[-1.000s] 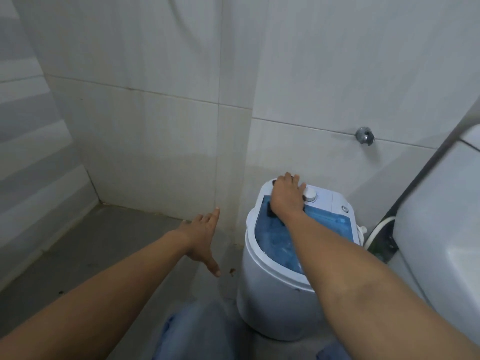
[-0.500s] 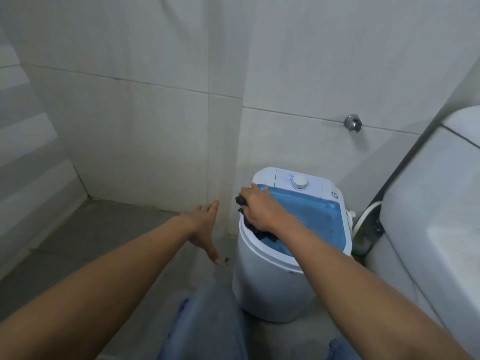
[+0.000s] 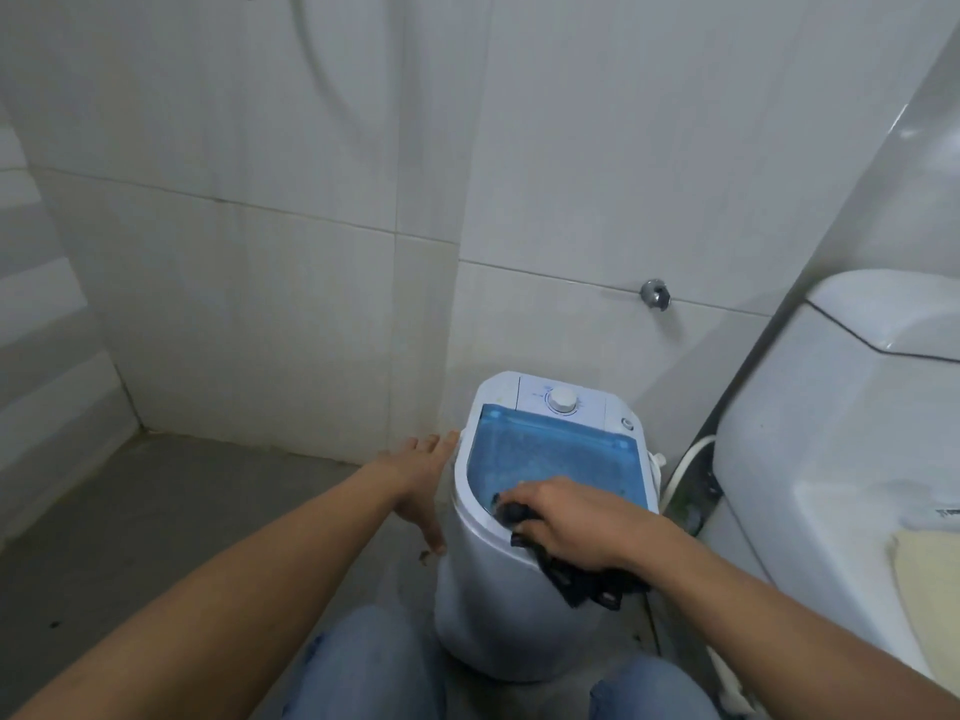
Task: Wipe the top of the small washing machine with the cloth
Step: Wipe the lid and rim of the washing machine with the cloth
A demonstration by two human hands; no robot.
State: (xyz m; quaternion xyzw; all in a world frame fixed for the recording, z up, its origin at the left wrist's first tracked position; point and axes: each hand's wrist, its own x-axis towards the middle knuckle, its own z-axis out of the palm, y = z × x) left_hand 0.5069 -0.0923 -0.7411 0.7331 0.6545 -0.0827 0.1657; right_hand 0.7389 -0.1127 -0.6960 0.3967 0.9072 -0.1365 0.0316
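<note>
Half the cloth (image 3: 582, 576) under right hand (image 3: 563, 522)

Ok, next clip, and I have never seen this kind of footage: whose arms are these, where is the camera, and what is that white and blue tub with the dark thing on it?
The camera sits on a person's head and looks forward and down, so both arms are theirs. The tub is a small washing machine on a bathroom floor, with a blue lid and a white dial at the back. The right hand presses a dark cloth on the near rim of the top; part of it hangs over the front. The left hand is open beside the machine's left side. A toilet stands to the right.
</note>
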